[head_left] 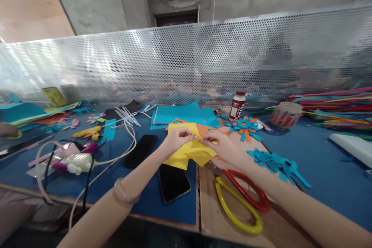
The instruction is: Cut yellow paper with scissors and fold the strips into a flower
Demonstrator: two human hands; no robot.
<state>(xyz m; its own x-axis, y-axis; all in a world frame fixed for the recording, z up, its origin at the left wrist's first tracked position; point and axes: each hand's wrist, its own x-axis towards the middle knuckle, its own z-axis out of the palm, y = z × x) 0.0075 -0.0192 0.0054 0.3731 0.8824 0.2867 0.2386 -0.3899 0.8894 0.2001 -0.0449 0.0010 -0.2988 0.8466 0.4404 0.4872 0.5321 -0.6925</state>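
Observation:
Yellow paper [178,155] is spread under both hands at the middle of the table, with a loose-looking flap at its right. My left hand [178,139] pinches the paper near its centre. From the other side my right hand [217,142] has its thumb and fingers closed on the paper too, close to the left fingertips. Beneath lie orange paper and a stack of blue sheets [180,115]. Just below the right wrist rest large scissors [241,197] with one red and one yellow handle loop. A black phone [174,184] lies below the yellow paper.
Another phone [141,150], a yellow glue gun [87,133] and cables are at left. Blue and orange paper flowers [245,126], cut blue strips [277,166], a bottle [237,105] and pipe cleaners [337,106] sit right. A perforated metal screen [174,62] stands behind. Another person's hand [8,130] shows far left.

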